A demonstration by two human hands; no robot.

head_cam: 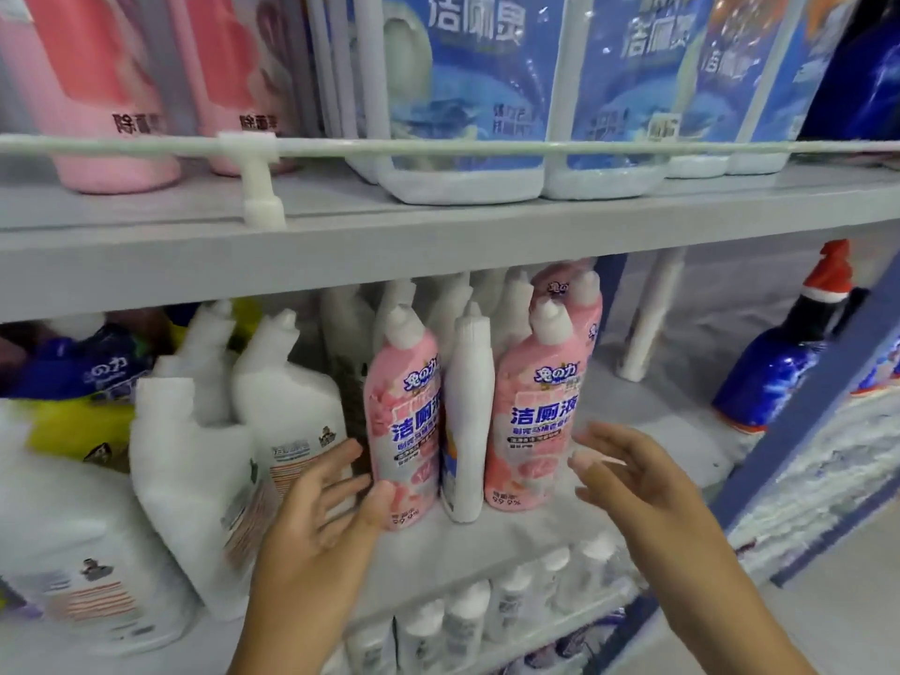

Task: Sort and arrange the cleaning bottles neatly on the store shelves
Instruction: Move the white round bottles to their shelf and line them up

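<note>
On the middle shelf (560,523), two pink bottles stand at the front edge with a white bottle (470,421) squeezed between them. The left hand (316,518) is spread open at 7 o'clock, its thumb touching the left pink bottle (404,421) low on its side; it grips nothing. The right hand (633,479) is open at 4 o'clock, fingertips just beside the right pink bottle (533,416), empty. White jugs (272,411) crowd in at 9 o'clock. Bare shelf lies open toward 3 o'clock, up to a blue bottle (774,372) beside the blue upright (798,431).
</note>
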